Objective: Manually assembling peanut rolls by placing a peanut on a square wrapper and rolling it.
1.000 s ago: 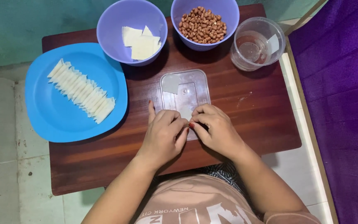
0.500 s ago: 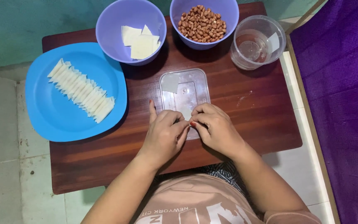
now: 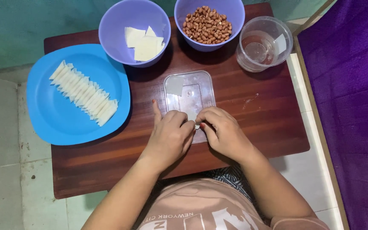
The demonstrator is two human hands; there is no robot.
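One wooden table (image 3: 252, 127), two purple bowls (image 3: 116, 25) (image 3: 235, 12), one blue plate (image 3: 56, 115), one clear cup (image 3: 264, 42), one clear flat lid (image 3: 192, 91), and two hands (image 3: 169, 138) (image 3: 224, 134). Roughly three white squares (image 3: 145, 40) in one bowl; overlap hides an exact count.

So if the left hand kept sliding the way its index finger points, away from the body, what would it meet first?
The left hand points up the table, along the left edge of the clear plastic lid. Straight on, it would probably meet the purple bowl holding pale square wrappers first, though the exact line is hard to judge.
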